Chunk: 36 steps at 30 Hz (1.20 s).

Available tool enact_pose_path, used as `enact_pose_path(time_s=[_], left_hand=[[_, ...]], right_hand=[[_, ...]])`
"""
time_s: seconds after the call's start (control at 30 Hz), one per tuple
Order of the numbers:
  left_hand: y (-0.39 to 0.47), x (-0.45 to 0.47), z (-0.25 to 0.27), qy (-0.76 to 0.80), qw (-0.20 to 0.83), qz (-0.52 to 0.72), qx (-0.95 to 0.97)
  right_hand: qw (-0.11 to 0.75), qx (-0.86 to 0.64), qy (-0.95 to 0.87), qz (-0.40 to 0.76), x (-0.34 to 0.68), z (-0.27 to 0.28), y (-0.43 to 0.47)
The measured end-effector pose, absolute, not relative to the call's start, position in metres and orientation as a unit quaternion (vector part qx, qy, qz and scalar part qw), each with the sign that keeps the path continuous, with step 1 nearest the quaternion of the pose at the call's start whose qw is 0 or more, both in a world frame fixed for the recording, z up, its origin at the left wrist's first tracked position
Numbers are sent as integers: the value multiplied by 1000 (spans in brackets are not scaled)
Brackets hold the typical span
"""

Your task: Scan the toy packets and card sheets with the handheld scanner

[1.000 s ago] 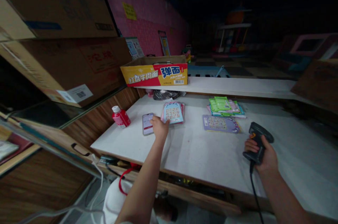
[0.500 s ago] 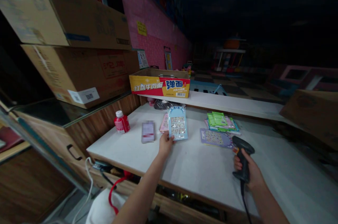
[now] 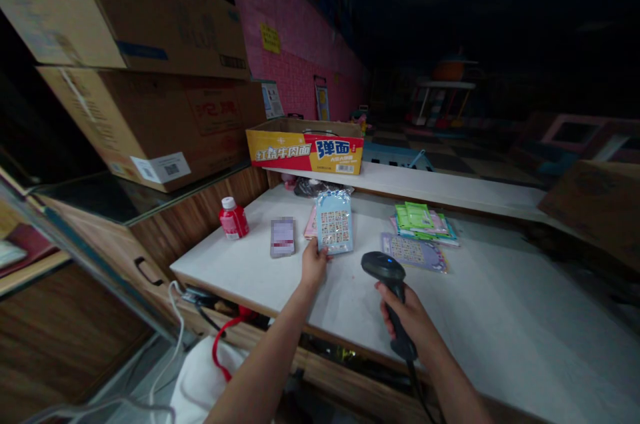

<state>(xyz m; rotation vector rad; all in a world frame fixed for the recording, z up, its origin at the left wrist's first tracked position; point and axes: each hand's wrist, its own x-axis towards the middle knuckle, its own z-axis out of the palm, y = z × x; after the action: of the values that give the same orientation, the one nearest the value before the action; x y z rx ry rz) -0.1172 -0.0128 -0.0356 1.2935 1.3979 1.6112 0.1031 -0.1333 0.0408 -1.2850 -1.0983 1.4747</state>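
My left hand pinches the lower left corner of a light blue packet in clear plastic, printed with rows of small pictures and tilted up off the white desk. A pink packet lies partly hidden behind it. In my right hand is a black barcode scanner, fingers wrapped round its handle; a blue light shows on top and its head points toward the blue packet. Beyond the scanner lies a purple packet, with a pile of green packets behind it.
A phone and a red bottle with a white cap stand left on the desk. An open noodle carton sits on the raised ledge. Large cardboard boxes are stacked at left. The scanner's cord hangs over the front edge.
My right hand has swung the scanner leftward, from beside the purple packet to near the blue one. My left hand keeps hold of the blue packet. The view has shifted slightly.
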Motion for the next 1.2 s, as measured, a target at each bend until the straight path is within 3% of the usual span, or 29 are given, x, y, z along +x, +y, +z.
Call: enact_pose_path(time_s=[1.2], left_hand=[[-20, -114, -23, 516, 331, 617, 494]], right_hand=[[399, -510, -486, 587, 86, 34, -105]])
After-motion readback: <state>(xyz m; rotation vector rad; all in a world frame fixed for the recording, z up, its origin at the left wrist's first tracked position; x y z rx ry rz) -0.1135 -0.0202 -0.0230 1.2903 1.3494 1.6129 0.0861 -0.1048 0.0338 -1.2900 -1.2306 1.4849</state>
